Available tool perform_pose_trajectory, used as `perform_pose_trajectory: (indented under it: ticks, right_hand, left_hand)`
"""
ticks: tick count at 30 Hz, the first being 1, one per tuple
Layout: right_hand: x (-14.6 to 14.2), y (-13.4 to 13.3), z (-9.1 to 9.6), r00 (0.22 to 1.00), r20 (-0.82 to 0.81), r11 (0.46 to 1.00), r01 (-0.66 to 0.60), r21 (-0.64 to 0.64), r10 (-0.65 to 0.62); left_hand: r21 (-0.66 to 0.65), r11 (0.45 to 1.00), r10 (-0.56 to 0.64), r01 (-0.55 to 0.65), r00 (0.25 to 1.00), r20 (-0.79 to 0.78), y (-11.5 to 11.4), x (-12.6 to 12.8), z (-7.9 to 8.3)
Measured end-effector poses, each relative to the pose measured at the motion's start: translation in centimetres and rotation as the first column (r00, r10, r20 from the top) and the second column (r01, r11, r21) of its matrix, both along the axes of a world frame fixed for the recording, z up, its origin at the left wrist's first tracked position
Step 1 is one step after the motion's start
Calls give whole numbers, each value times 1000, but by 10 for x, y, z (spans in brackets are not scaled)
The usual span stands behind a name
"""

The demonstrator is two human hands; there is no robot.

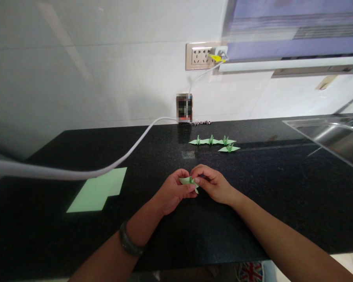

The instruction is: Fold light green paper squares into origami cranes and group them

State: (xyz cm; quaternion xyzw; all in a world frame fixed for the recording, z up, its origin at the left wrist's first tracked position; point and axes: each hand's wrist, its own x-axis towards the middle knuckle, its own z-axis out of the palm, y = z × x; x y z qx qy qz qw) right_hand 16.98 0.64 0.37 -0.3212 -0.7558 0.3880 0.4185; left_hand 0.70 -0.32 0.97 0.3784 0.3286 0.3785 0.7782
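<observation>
Between my two hands is a small light-green paper crane (186,180), held just above the black countertop. My left hand (173,192) is closed on its left and lower side, thumb across the front. The fingers of my right hand (212,182) pinch its right part; their tips partly cover the folds. Farther back on the counter, several finished green paper cranes (211,141) stand with wings spread, most of them in a row and one paper crane (230,149) just in front. Flat green paper (101,190) lies to the left of my hands.
A white cable (114,166) arches across the left foreground to a blurred-out upright device (184,107) by the wall. A beaded string (202,123) lies beside it. The wall socket (200,56) holds a plug. At the right is a metal sink (341,141).
</observation>
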Motion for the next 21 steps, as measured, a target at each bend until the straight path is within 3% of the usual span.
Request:
perform_pose_trajectory:
  ticks: [5,10,21]
  right_hand:
    - [0,-1,1,1000,17,999,-17,-27,17]
    - [3,0,7,997,42,993,-65,101,61]
    - [7,3,7,998,-12,995,-63,75,64]
  left_hand:
    - [46,998,34,-32,999,-41,1,0,-3]
    - [96,993,71,-62,993,-94,2,-1,-4]
    - [3,1000,24,-24,999,28,2,-2,-3]
